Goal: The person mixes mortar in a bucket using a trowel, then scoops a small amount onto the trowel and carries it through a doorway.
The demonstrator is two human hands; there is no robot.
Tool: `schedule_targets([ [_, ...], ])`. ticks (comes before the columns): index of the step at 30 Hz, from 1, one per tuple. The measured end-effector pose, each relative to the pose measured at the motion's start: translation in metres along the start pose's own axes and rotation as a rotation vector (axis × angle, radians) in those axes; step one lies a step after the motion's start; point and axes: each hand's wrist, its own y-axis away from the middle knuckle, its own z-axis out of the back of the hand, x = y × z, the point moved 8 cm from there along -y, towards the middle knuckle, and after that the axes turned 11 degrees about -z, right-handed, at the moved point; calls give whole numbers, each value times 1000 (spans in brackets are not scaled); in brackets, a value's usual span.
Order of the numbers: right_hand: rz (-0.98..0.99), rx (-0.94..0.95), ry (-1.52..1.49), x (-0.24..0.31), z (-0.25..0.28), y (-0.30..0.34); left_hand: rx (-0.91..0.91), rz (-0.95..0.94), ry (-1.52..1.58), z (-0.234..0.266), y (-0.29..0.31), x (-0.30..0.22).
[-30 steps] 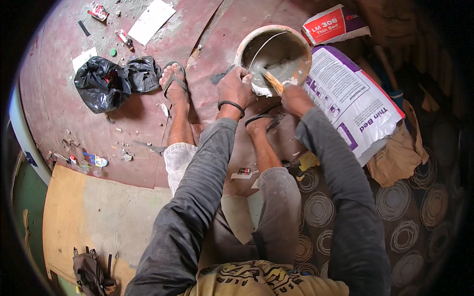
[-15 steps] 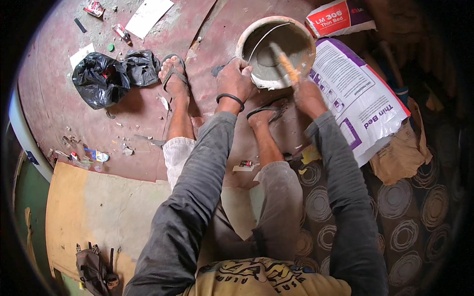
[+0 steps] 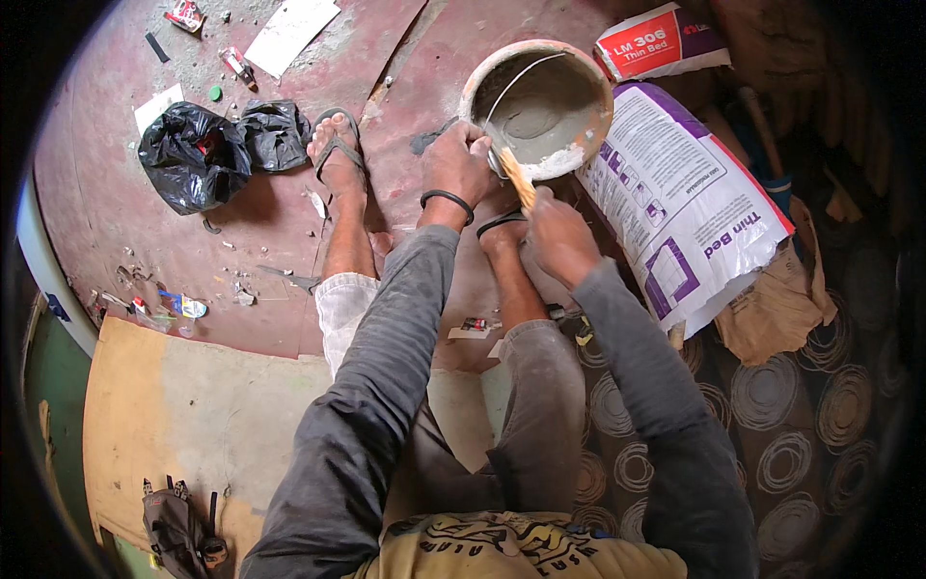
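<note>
A round bucket (image 3: pixel 579 152) with a wire handle stands tilted toward me, grey wet mortar (image 3: pixel 531 118) inside and smeared along its rim. My left hand (image 3: pixel 457 166) is closed on the bucket's near left rim. In my right hand (image 3: pixel 563 234) is a trowel with a yellowish wooden handle (image 3: pixel 519 180). Its narrow metal blade is at the near rim, close to my left fingers, and is mostly hidden. My feet, in sandals (image 3: pixel 338 151), are on the near side of the bucket.
Right of the bucket lies a large white-and-purple sack (image 3: pixel 675 193), with a red-and-white bag (image 3: pixel 661 43) behind it and brown paper (image 3: pixel 781 309) beside it. Black plastic bags (image 3: pixel 193 159), paper sheets (image 3: pixel 291 34) and scraps litter the floor at left. A dark backpack (image 3: pixel 178 529) is at lower left.
My right hand has drawn the trowel out of the bucket's middle, toward me and left, to the near rim. My left hand stays on the rim.
</note>
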Motion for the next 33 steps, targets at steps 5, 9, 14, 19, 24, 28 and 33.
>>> schedule_targets([
  [5, -2, -190, 173, -9, 70, -80, -31, -48, 16, -7, -4, -8],
  [9, -194, -193, 37, -48, 75, -77, -6, -39, -35, 4, -1, -8],
  [14, -181, -83, 91, -50, 56, -120, -11, -68, -34, -10, -4, -23],
  [19, -132, 100, 177, -7, 23, -81, -20, -50, -16, 7, -2, -14],
  [24, -441, -26, -146, -58, 39, -112, 0, -54, 1, -10, -5, -16],
  [28, -139, 59, 147, -52, -3, -106, 6, -41, 27, -4, -6, -8],
  [33, -368, -201, -210, -57, 22, -120, -8, -91, 14, -10, -4, -10],
])
